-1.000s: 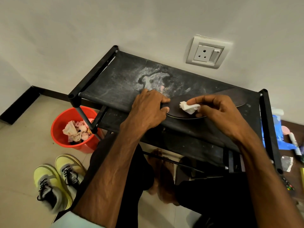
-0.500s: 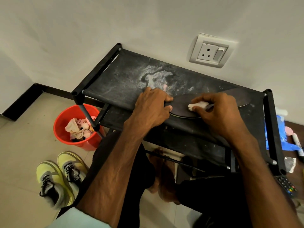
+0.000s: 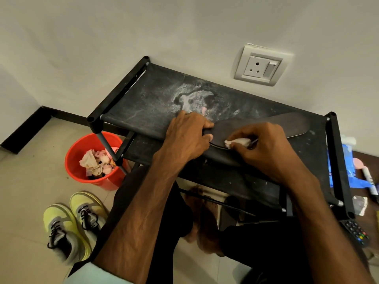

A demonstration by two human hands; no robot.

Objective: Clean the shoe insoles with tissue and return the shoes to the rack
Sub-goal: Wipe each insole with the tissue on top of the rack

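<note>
A dark brown insole [image 3: 272, 125] lies flat on the top shelf of the black shoe rack [image 3: 143, 103]. My left hand [image 3: 187, 136] grips the insole's near end, thumb on top, and holds it down. My right hand [image 3: 264, 148] pinches a crumpled white tissue [image 3: 238, 142] and presses it onto the insole close to my left thumb. A pair of yellow-and-grey sneakers [image 3: 71, 224] stands on the floor at the lower left.
A red bucket [image 3: 82, 144] with used tissues sits on the floor beside the rack's left leg. A wall socket [image 3: 261, 65] is above the rack. Markers, a blue packet and a remote [image 3: 355, 232] lie on a brown surface at the right.
My right hand has drawn the tissue along the insole toward my left hand and the near edge. My left hand kept its hold.
</note>
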